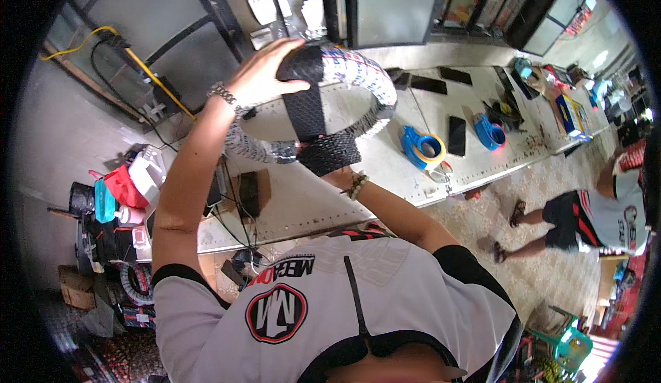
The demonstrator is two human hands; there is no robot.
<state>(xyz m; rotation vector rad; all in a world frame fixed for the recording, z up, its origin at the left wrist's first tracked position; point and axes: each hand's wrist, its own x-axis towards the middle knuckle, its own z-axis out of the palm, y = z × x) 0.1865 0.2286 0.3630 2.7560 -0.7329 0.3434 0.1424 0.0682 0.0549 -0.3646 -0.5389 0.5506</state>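
We are holding the wrapped ring (358, 73) over the table (296, 204), our left hand (265, 69) spreading thumb from fingers at the black strip (305, 113); our right hand (337, 178) is hiding its fingers, so we cannot tell their grip. Uneven tension could be slackening the strip; weak support could be tipping the ring.

Small workshop, by the look of its bench

A long pale workbench (296, 207) runs below dark-framed windows (396, 11). Blue tape dispensers (415, 147) stand toward its right, and a ring (359, 69) wrapped in patterned material is held above it. Another wrapped ring (128, 286) sits among stored goods at near left, beside a brown carton (76, 286). A co-worker (623, 207) in a similar shirt stands at right on patterned floor tiles (447, 211).
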